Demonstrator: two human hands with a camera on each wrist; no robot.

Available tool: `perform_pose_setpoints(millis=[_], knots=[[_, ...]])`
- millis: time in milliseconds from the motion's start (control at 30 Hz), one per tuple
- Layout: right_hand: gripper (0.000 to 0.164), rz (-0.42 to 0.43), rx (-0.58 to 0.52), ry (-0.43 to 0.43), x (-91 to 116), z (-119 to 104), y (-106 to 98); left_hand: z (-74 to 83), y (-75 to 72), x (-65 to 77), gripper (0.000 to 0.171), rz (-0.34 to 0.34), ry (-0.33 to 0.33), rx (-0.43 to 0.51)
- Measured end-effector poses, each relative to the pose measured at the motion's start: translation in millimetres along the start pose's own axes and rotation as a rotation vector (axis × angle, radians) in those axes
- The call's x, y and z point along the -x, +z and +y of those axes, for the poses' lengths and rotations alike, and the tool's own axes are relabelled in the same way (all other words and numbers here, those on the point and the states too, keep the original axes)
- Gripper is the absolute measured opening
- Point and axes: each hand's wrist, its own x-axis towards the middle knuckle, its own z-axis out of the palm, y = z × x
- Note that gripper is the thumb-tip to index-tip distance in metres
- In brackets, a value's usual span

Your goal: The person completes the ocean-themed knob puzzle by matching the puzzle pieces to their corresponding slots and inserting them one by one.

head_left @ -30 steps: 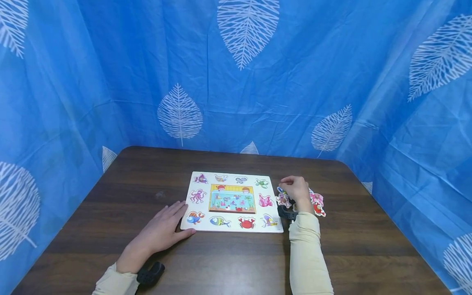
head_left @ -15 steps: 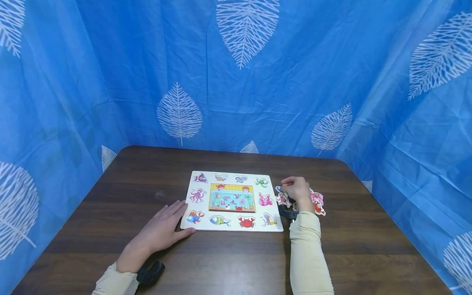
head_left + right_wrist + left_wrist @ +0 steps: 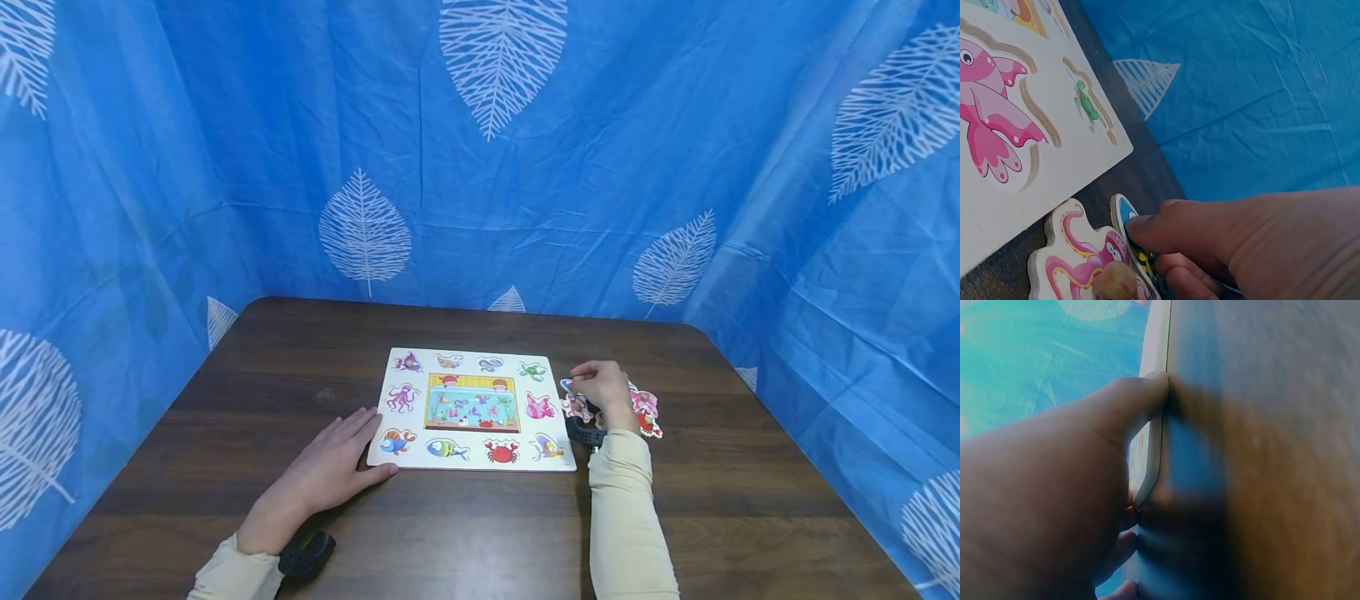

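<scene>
A pale wooden puzzle board [image 3: 471, 457] with sea-animal recesses round an aquarium picture lies on the table. My left hand [image 3: 333, 461] rests at its lower left corner, fingers fairly straight along the left edge and thumb [image 3: 1147, 394] against the near edge. Just right of the board, my right hand [image 3: 606, 392] is over a group of loose puzzle pieces. It pinches a blue, yellow and black fish piece [image 3: 1125, 211], thumb and curled fingers together over it; the fish's middle is hidden by them. Beside the fish lies a pink octopus piece [image 3: 1079, 265] with a round wooden knob [image 3: 1115, 281].
More loose pieces, pink [image 3: 643, 403] and red [image 3: 649, 426], lie right of my right wrist. The dark wood table [image 3: 465, 533] reaches back to a blue curtain [image 3: 465, 208] with white leaf prints. Black camera bands [image 3: 306, 555] sit on both wrists.
Both hands stay almost where they were. My right hand's fingers shift only slightly over the fish piece; the board and loose pieces keep their places.
</scene>
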Motion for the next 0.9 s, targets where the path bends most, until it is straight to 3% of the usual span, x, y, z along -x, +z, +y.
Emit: perform_pose_setpoints(millis=[433, 900], knots=[[0.023, 0.026, -0.003, -0.031, -1, -6, 0, 1.4, -1.6, 0.4, 0.083, -0.008, -0.003, 0.003], [0.026, -0.024, -0.005, -0.122, 1, -23, 3, 1.9, -0.8, 0.0, 0.085, -0.016, -0.012, 0.005]])
